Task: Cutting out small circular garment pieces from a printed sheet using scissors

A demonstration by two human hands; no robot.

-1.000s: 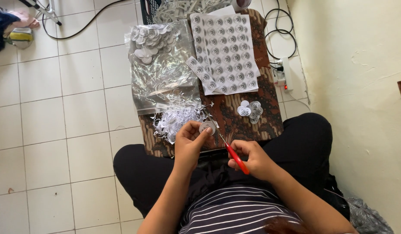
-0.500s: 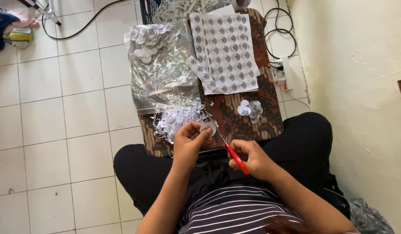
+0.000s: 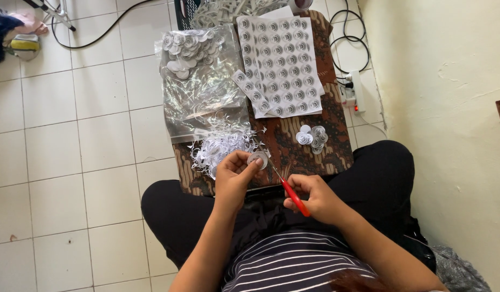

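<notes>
My left hand (image 3: 235, 177) pinches a small round paper cut-out (image 3: 257, 159) just above my lap. My right hand (image 3: 314, 198) grips red-handled scissors (image 3: 287, 187), whose blades point up at the cut-out's edge. Both hands work over the near edge of a brown patterned board (image 3: 293, 148). A heap of white paper scraps (image 3: 217, 146) lies right beside my left hand. A small pile of cut circles (image 3: 312, 135) rests on the board above my right hand. A printed sheet of circles (image 3: 282, 65) lies further away.
A clear plastic bag (image 3: 198, 81) holding cut circles lies left of the sheet. A power strip (image 3: 354, 92) and cables run along the wall on the right. White floor tiles (image 3: 71, 135) spread to the left. My crossed legs in black trousers (image 3: 385, 173) frame the board.
Both hands keep almost the same place; the scissors and the cut-out shift only slightly between the frames.
</notes>
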